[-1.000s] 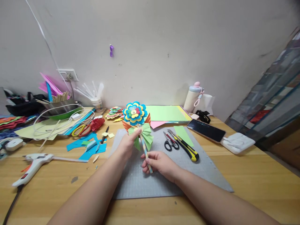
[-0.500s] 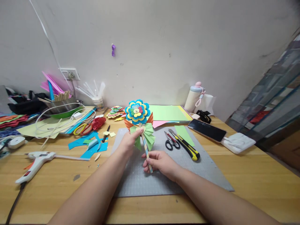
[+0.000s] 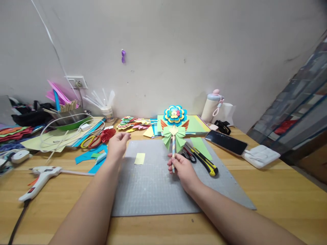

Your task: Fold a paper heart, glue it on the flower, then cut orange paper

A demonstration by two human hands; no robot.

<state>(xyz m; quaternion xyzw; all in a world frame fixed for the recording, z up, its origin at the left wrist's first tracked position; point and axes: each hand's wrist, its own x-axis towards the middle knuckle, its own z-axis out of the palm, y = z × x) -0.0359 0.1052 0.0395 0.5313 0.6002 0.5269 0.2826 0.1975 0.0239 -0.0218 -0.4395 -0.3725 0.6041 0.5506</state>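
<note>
Head view: the right hand [image 3: 180, 166] pinches a striped tube [image 3: 174, 147], upright over the gridded mat [image 3: 143, 200], bearing a scalloped paper flower [image 3: 175, 115] and pleated bow [image 3: 181, 134]. By the mat's far-left corner, the left hand [image 3: 118, 145] curls; I cannot tell whether it's holding anything.

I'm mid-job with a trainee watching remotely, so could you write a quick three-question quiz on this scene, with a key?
1. Which of the person's hands holds the striped stem?

2. True or false: the pale yellow slip lies on the grey mat.

3. Which of these also lies on the mat?
A) glue gun
B) black-and-yellow cutter
C) bottle

Key: 1. The right hand. 2. True. 3. B.
</note>
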